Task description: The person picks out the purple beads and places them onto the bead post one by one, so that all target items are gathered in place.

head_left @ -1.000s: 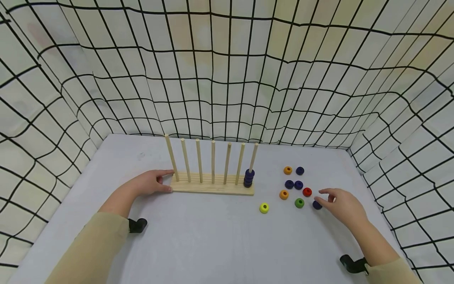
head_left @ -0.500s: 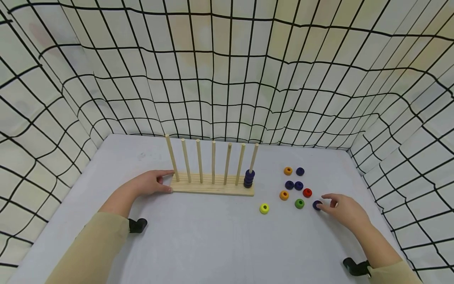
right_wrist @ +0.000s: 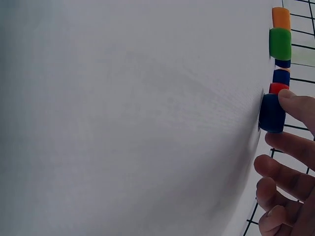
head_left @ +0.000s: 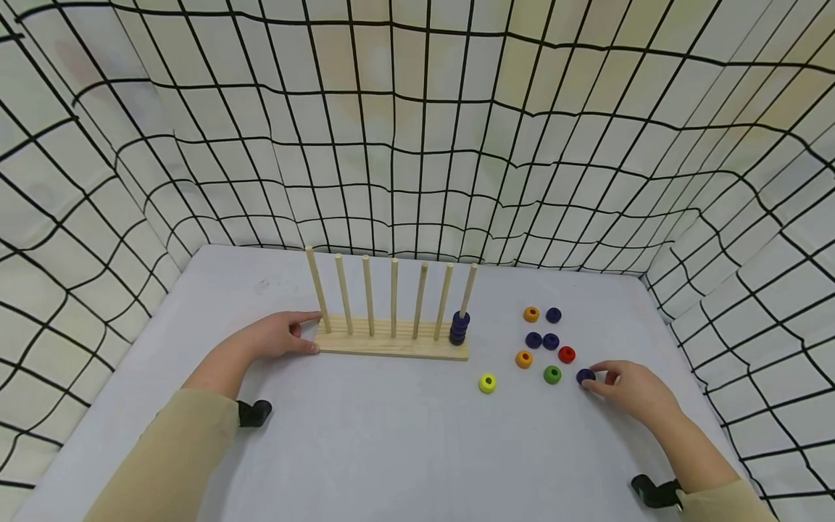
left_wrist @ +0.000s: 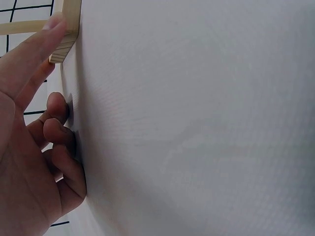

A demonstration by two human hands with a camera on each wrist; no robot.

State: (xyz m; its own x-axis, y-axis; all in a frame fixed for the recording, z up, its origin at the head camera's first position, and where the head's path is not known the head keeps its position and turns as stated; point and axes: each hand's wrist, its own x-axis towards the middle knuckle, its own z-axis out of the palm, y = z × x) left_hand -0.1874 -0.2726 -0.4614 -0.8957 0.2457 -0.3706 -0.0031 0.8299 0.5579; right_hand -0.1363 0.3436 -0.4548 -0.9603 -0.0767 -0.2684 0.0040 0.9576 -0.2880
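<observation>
My left hand (head_left: 277, 336) holds the left end of a pale wooden peg rack (head_left: 391, 346), thumb on the front edge and index finger at the back. The other left fingers curl down by the tabletop in the left wrist view. Dark blue beads (head_left: 459, 328) are stacked on the rack's rightmost peg; the other pegs stand bare. On the right, my right hand (head_left: 636, 388) pinches a dark blue bead (right_wrist: 272, 113) between thumb and index finger. That bead sits on the table, and the remaining right fingers are loosely bent.
Loose beads lie between rack and right hand: a red bead (head_left: 567, 354), a green bead (head_left: 552, 374), a yellow bead (head_left: 487, 383), two orange ones and several dark blue ones. Black netting (head_left: 424, 145) rises around the white table (head_left: 391, 449) at the back and sides.
My right hand has lowered slightly toward me, and its thumb and index finger have come onto the dark blue bead. The left hand and the rack stay where they were.
</observation>
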